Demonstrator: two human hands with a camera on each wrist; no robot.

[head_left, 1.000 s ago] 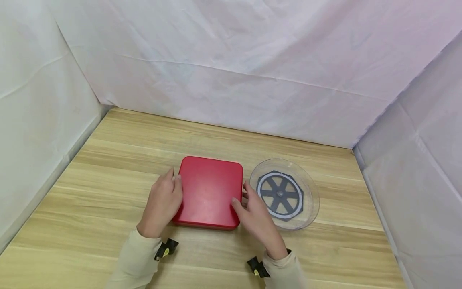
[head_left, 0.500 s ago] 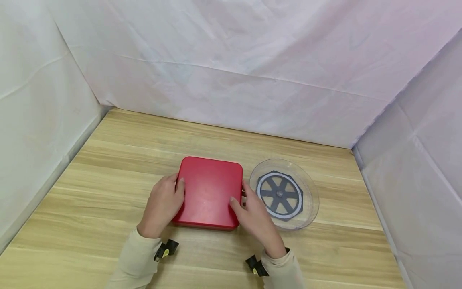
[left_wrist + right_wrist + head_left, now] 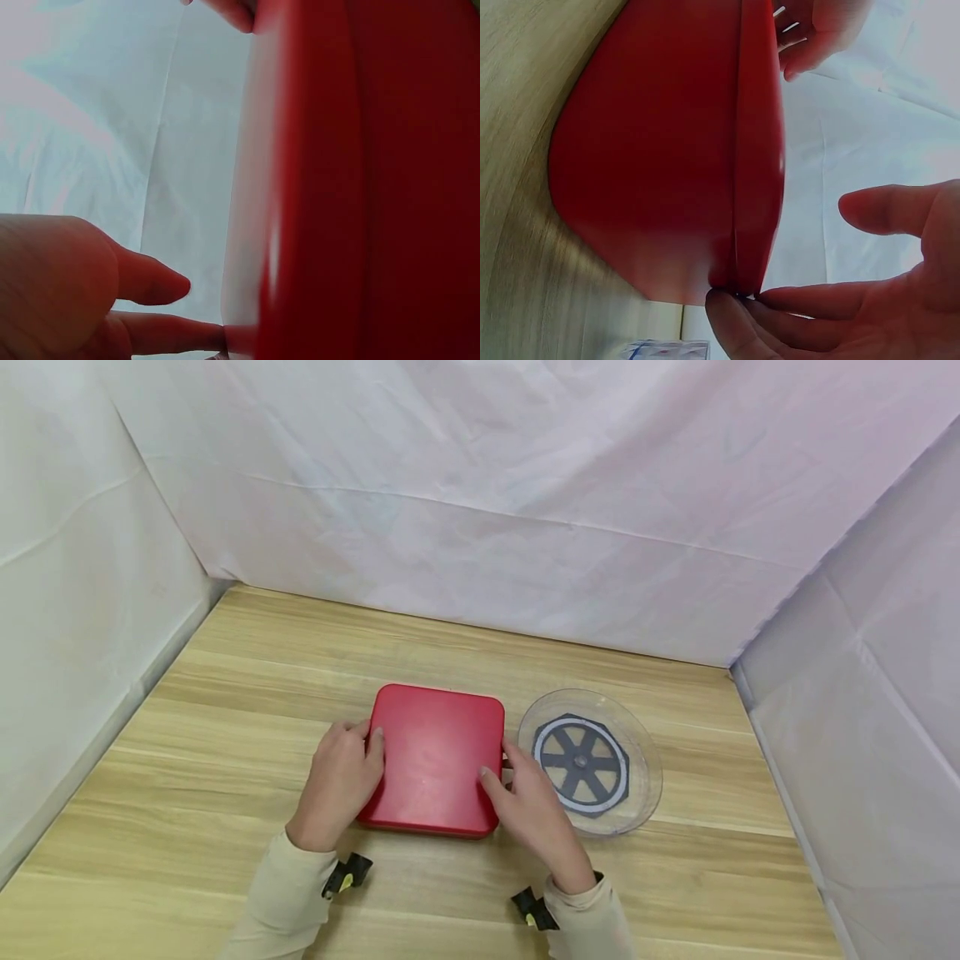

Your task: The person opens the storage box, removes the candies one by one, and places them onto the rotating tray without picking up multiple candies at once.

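Observation:
A square red box (image 3: pixel 438 760) with rounded corners lies on the wooden table, its lid on. The side seam between lid and body shows in the right wrist view. At its left side my left hand (image 3: pixel 341 781) has its fingers on the far part of the edge, with the thumb raised over the lid. My right hand (image 3: pixel 532 806) holds the right side. In the right wrist view its fingertips (image 3: pixel 731 319) curl against the seam at the corner, and the thumb stands apart from the lid. The left fingertips are partly hidden behind the lid edge.
Close to the right hand sits a clear round bowl (image 3: pixel 647 768), with a dark grey and white spoked wheel shape (image 3: pixel 581 763) showing at its base. White cloth walls (image 3: pixel 480 560) enclose the table (image 3: pixel 225 735) at the back and both sides.
My left hand has shifted slightly right, its fingers closing in on the box's side and its thumb coming further over the lid. My right hand has barely moved; the box stays put.

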